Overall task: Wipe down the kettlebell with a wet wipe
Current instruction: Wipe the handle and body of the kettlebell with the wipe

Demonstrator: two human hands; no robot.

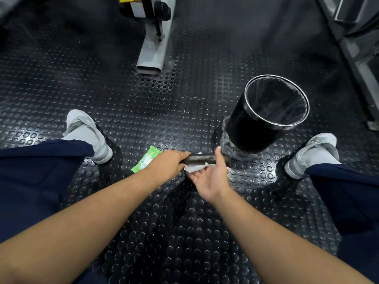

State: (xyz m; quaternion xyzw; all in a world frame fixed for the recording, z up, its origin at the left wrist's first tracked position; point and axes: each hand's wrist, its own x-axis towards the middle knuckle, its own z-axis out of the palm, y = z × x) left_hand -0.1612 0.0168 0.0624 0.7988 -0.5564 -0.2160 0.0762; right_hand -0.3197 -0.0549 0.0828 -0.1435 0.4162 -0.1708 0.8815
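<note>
Nearby, bin (264, 113) beside kettlebell (202, 157), wipes pack (146, 158)

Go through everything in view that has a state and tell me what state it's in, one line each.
Kettlebell: on the floor, handle gripped.
Left hand: closed on the handle's left end.
Right hand: open, palm up, thumb against the handle.
Wet wipe: crumpled under the handle, on the right fingers.
Wipes pack: lying flat; flap not visible.
Bin: upright, lined, looks empty.
</note>
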